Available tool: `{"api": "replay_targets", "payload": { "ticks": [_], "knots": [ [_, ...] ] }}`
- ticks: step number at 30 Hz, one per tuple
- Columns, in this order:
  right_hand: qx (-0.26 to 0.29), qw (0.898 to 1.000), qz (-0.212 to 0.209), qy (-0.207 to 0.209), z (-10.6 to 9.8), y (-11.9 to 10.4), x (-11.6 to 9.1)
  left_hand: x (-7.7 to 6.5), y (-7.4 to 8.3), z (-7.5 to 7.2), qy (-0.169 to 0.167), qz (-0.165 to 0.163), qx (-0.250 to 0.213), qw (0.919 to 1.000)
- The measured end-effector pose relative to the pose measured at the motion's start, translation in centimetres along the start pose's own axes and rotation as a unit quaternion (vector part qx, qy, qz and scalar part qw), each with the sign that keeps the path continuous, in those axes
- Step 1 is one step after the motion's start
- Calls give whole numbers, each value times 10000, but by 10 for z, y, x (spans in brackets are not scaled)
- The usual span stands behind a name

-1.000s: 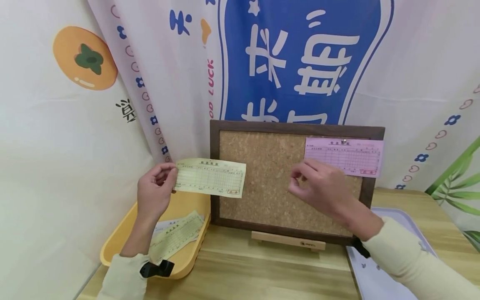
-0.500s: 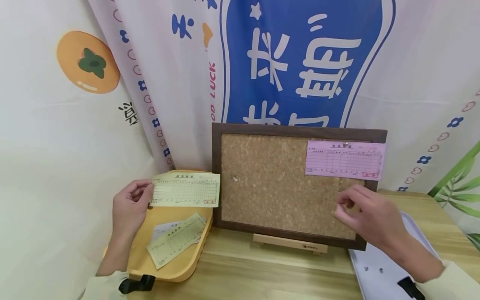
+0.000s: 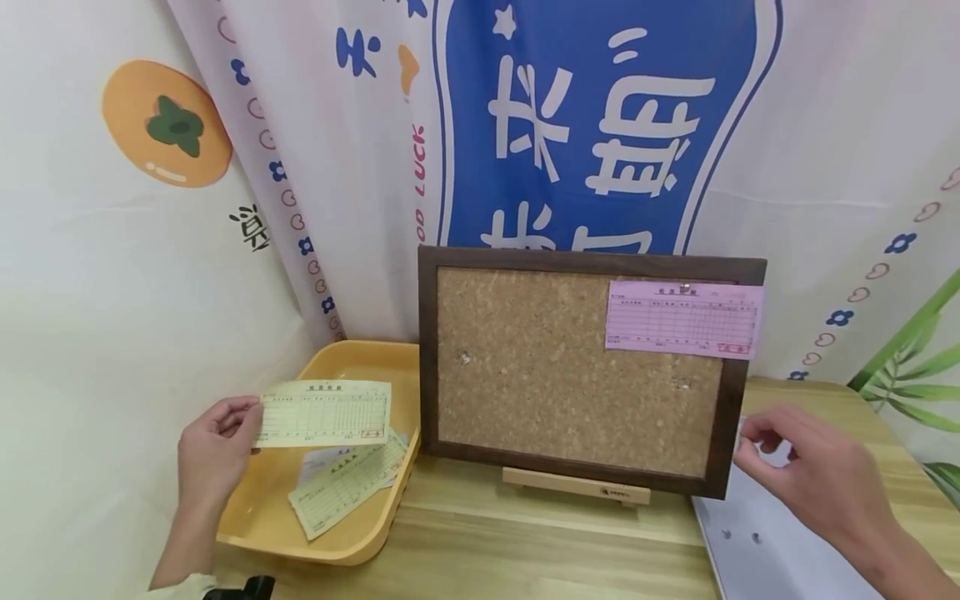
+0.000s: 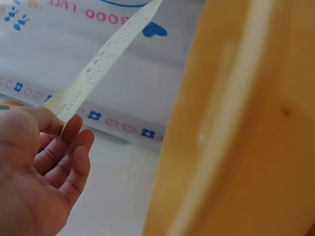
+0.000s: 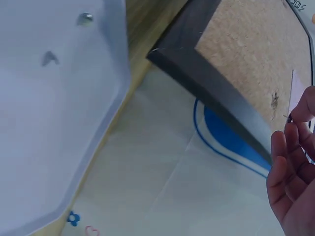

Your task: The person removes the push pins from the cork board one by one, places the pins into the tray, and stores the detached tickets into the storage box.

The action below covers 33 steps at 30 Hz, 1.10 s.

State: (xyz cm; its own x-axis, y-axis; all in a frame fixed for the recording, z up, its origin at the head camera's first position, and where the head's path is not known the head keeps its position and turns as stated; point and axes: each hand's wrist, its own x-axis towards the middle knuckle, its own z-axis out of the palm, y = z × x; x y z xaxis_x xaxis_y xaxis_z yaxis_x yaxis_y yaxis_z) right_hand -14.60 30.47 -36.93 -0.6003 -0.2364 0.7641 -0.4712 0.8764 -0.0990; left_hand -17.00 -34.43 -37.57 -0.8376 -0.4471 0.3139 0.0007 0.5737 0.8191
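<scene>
My left hand (image 3: 217, 454) pinches a pale yellow receipt slip (image 3: 324, 414) by its left end, above the yellow tray (image 3: 360, 546); in the left wrist view the slip (image 4: 98, 61) is seen nearly edge-on. To the right of the cork board (image 3: 540, 400), my right hand (image 3: 817, 479) has thumb and forefinger together. The right wrist view shows a tiny dark pin (image 5: 289, 118) with a thin metal point between those fingertips. A pink receipt slip (image 3: 660, 321) hangs at the board's upper right under a small pin (image 3: 684, 288).
Another yellow slip (image 3: 345, 492) lies over white paper in the yellow tray. A pale lilac tray (image 3: 780, 575) at the right holds small pins (image 3: 757, 538). Small shiny spots, unclear in kind, show on the cork. The board leans on a wooden stand (image 3: 577, 486).
My left hand has carried the yellow slip left and down, from the board's left edge to over the yellow tray. My right hand has moved right and down, away from the board.
</scene>
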Motion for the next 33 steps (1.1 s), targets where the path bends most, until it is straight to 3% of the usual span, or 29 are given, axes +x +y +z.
{"api": "replay_targets", "payload": {
  "ticks": [13,27,33],
  "knots": [
    [-320,9919,1054,-625,-1,22,-33,-2,-22,6,-35,702,1161,9907],
    [-366,9669,1882,-1684,1,34,-49,-6,-24,13,-309,1145,1269,9848],
    [-386,9658,1905,-1717,2,36,-51,-8,-16,15,-215,1460,1386,9793]
  ]
}}
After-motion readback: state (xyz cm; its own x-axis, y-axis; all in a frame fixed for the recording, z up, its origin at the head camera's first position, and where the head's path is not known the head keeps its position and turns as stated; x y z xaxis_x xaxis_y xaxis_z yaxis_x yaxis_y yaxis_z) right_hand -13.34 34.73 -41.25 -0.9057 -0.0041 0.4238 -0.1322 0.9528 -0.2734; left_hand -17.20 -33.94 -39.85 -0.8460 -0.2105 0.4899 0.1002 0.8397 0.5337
